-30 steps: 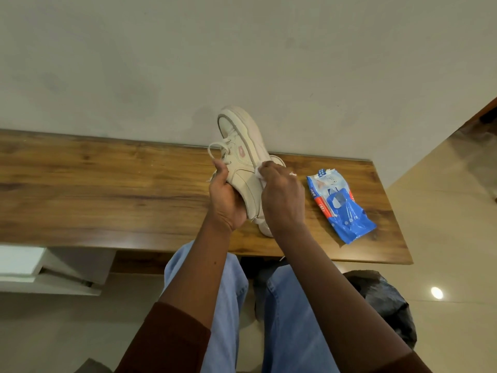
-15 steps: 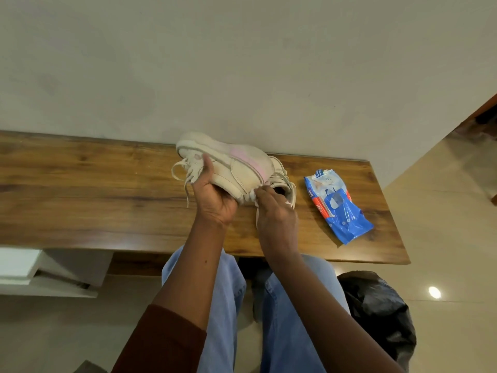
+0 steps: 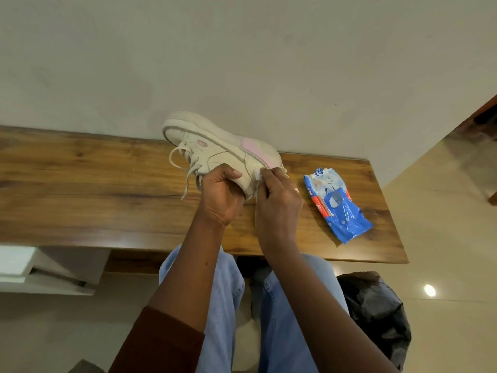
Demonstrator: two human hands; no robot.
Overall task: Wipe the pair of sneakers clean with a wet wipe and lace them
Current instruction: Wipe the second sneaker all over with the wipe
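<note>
1. Jeans [image 3: 223,305] sit nearest us, with one black bag [image 3: 376,313] on the floor to their right.
2. Two hands work over the worktop [image 3: 80,189]. The left hand [image 3: 220,196] has its grip wrapped round the sneaker [image 3: 215,142] near the tongue, thumb over the upper, and holds it lifted.
3. The right hand [image 3: 277,208] has its grip pinched on one wipe [image 3: 257,174], thumb against fingertips. It presses the wipe to the heel, beside the pink patch.
4. A second ago the sneaker stood toe-up with the wipe on its side. We have since tipped it over, so the toe points left and the sole faces the wall. We judge the cleaning has moved on to the heel.
5. Laces [image 3: 185,168] dangle loose from the front, so by our reading the lacing is not yet done.
6. We count one sneaker for sure. A pale edge just past the right hand may be the second, but we cannot tell.
7. One blue pack [image 3: 337,208] lies on the worktop to the right, apart from the hands.
</note>
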